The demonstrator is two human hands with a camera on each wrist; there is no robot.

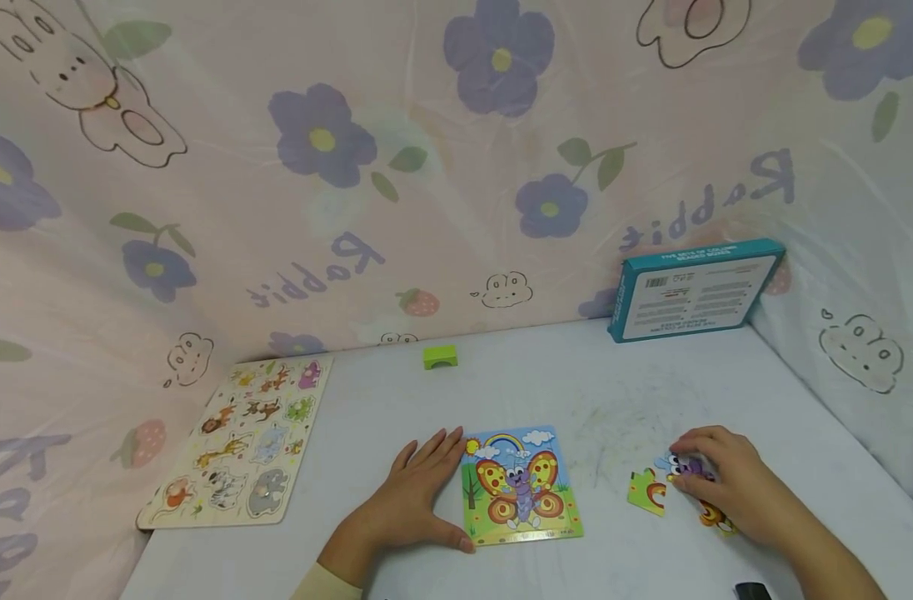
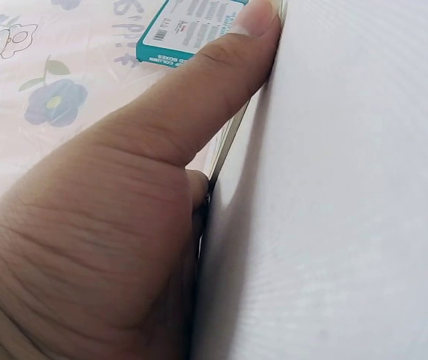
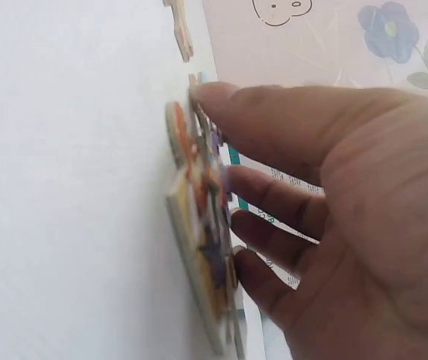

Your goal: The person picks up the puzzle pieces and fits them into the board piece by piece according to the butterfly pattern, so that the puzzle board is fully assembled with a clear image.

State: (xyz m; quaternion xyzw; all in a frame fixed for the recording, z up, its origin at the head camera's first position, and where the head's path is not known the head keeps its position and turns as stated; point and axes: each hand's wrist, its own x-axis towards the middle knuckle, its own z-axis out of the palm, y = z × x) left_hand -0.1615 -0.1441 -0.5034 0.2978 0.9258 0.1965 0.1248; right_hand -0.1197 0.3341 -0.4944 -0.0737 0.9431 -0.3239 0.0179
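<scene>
A square butterfly picture board (image 1: 565, 517) lies flat on the table. My left hand (image 1: 419, 492) rests at its left side, fingers straight along the upper left edge and thumb at the lower left corner. In the left wrist view, the left thumb (image 2: 206, 90) stretches to the board's edge. Right of the board, my right hand (image 1: 734, 475) pinches a purple puzzle piece (image 1: 676, 468) between thumb and fingertips. Beneath that hand, more puzzle pieces (image 1: 715, 518) are partly hidden, overlapping in a small pile. A green jigsaw piece (image 1: 642, 492) lies just left of the fingers.
An animal peg board (image 1: 291, 492) lies at the left. A green arched block (image 1: 440, 357) sits at the back. At the back right a teal-edged box (image 1: 696, 292) stands against the patterned curtain (image 1: 441, 208). A black object (image 1: 752, 591) shows at the front edge.
</scene>
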